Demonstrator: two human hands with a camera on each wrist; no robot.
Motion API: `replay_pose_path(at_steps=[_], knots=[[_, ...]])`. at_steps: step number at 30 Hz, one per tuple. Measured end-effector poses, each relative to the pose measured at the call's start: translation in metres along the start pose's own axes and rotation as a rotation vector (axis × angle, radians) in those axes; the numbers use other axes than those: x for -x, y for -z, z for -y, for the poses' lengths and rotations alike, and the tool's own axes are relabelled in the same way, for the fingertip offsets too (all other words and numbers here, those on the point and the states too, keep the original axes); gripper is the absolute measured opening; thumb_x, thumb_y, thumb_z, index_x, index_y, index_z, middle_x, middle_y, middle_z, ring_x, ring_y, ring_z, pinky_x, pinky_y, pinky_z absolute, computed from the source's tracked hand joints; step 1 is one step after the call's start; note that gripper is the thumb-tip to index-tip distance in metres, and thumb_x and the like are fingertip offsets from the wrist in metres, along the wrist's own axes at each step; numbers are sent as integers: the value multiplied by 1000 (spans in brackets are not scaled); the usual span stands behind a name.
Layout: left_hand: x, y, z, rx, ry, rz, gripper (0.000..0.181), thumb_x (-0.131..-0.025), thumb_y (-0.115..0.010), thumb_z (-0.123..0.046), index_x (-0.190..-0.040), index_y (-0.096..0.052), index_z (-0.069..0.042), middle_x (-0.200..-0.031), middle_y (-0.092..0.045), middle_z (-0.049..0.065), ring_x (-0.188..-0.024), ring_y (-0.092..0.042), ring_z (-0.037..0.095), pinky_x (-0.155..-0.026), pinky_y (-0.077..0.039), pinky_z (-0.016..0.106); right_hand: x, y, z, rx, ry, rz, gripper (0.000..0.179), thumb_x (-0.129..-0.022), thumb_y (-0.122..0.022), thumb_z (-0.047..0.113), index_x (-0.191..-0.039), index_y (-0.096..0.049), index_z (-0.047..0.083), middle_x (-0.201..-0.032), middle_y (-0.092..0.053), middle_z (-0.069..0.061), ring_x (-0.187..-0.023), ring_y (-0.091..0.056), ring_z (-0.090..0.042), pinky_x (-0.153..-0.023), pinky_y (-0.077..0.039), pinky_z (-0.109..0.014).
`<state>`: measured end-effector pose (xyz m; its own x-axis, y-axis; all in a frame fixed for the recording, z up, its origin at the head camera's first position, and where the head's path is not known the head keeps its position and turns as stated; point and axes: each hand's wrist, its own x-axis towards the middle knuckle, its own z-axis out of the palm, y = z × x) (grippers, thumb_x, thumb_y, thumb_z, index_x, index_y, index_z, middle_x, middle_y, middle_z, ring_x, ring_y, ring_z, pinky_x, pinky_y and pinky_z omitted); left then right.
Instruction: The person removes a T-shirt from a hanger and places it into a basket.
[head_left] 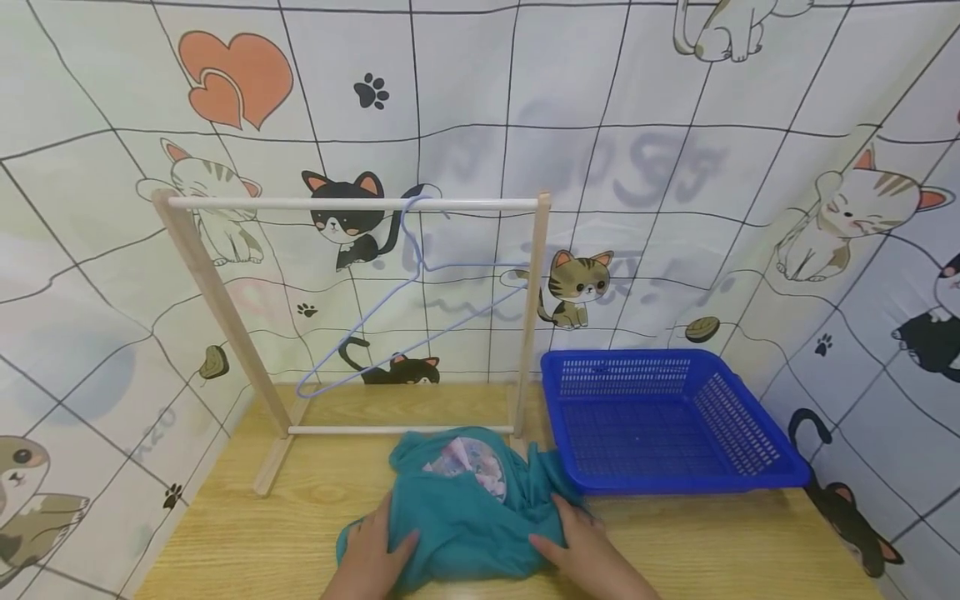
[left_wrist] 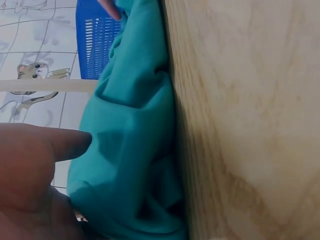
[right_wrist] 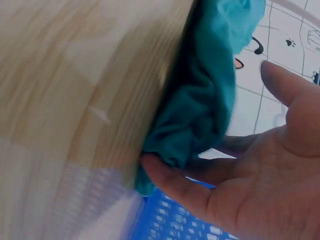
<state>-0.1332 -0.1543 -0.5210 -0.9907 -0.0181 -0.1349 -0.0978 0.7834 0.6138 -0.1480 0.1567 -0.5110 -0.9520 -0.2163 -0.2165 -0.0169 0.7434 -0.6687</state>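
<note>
A teal garment (head_left: 465, 529) lies in a crumpled heap on the wooden table, a pink-and-white printed patch showing on its upper part. My left hand (head_left: 371, 554) rests at its left side, thumb laid straight on the cloth; the other fingers are mostly hidden in the left wrist view. At the opposite side is my right hand (head_left: 588, 550). In the right wrist view, its fingers (right_wrist: 182, 192) extend against the end of the bunched cloth, with the thumb held apart from them.
Behind the garment stands a wooden rack (head_left: 528, 333) with a white top bar (head_left: 300, 203). A blue wire hanger (head_left: 367, 312) hangs from it, bearing no clothes. To the right, a blue plastic basket (head_left: 637, 425) sits close to the garment. Cat-patterned sheeting (head_left: 465, 75) surrounds the table (head_left: 217, 533).
</note>
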Motion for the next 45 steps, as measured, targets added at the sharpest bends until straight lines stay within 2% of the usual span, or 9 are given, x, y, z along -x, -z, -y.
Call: replay_pose_path(at_steps=[7, 12, 16, 20, 26, 31, 37, 41, 45], knots=[[-16, -5, -6, 102, -132, -59, 70, -93, -58, -34, -142, -30, 7, -139, -43, 28, -127, -38, 50, -102, -31, 63, -19, -15, 9, -112, 3, -7, 92, -88, -57, 55, -148, -19, -3, -145, -31, -33, -132, -23, -57, -99, -21, -73], [-26, -12, -10, 168, -198, -87, 66, -93, -58, -27, -139, -32, 12, -139, -42, 31, -128, -39, 49, -104, -34, 59, -26, -22, 16, -234, 15, -49, 89, -90, -57, 49, -147, -17, -5, -145, -26, -37, -133, -21, -56, -100, -23, -73], [-29, -16, -15, 233, -192, -42, 71, -94, -58, -28, -138, -27, 18, -141, -34, 37, -130, -33, 52, -106, -30, 60, -26, -27, 21, -331, 22, -59, 87, -92, -58, 44, -147, -14, -7, -146, -22, -39, -133, -21, -56, -101, -26, -70], [-29, -22, -22, 325, -180, 50, 77, -94, -57, -29, -140, -20, 20, -143, -25, 41, -132, -26, 55, -106, -25, 63, -23, -29, 25, -387, 8, -56, 88, -91, -58, 44, -147, -12, -6, -145, -19, -41, -132, -22, -57, -101, -26, -70], [-25, -33, -35, 477, -183, 200, 88, -93, -59, -31, -142, -6, 19, -146, -11, 42, -135, -13, 56, -107, -17, 67, -23, -31, 26, -469, -61, -88, 90, -89, -60, 47, -147, -13, -4, -146, -18, -41, -133, -20, -57, -102, -24, -70], [-17, -41, -47, 513, -192, 256, 93, -92, -60, -34, -144, -2, 16, -147, -9, 41, -135, -11, 56, -106, -17, 68, -21, -29, 27, -657, -157, -93, 94, -88, -60, 50, -147, -10, -4, -148, -10, -39, -135, -11, -57, -106, -16, -69], [-6, -42, -64, 554, -259, 255, 90, -92, -60, -37, -149, -3, 3, -152, -14, 31, -138, -16, 51, -106, -21, 68, -15, -27, 31, -835, -214, -82, 100, -87, -60, 51, -147, -4, -6, -148, -7, -37, -135, -9, -56, -108, -14, -67], [0, -39, -75, 555, -336, 222, 86, -93, -59, -37, -151, -6, -1, -153, -17, 26, -139, -19, 47, -107, -23, 64, -12, -26, 36, -937, -203, -47, 98, -88, -60, 51, -148, -4, -3, -148, -16, -33, -135, -20, -51, -110, -20, -63], [5, -36, -82, 527, -405, 183, 85, -93, -58, -37, -150, -8, 1, -153, -20, 26, -139, -22, 44, -107, -26, 61, -11, -26, 39, -1075, -159, 27, 91, -89, -60, 47, -149, -8, 1, -147, -27, -24, -130, -38, -37, -110, -29, -53]])
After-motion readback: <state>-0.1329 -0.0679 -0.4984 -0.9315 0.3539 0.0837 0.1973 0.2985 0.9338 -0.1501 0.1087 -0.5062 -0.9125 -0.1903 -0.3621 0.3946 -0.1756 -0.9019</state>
